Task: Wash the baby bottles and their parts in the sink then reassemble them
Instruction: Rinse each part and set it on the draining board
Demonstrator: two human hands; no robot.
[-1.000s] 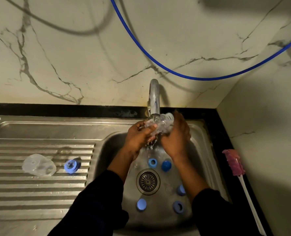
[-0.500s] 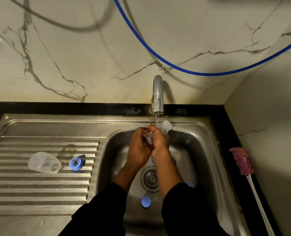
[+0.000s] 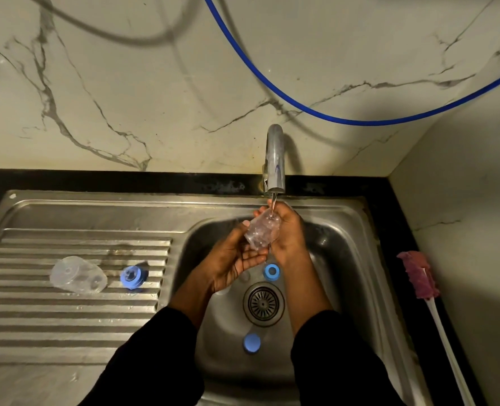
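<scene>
Rinsing is judged underway: a clear baby bottle is held under the tap, over the sink's far side, wrapped by the right hand and cradled, thumb on, by the left hand. Careful turning is called for next.

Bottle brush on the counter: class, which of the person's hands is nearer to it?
Right. The right hand is left of the brush, over the sink; the left hand lies even farther left.

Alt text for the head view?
The left hand and right hand hold a clear baby bottle under the running tap. A blue ring and blue cap lie in the sink; a clear piece and blue collar sit on the drainboard.
</scene>
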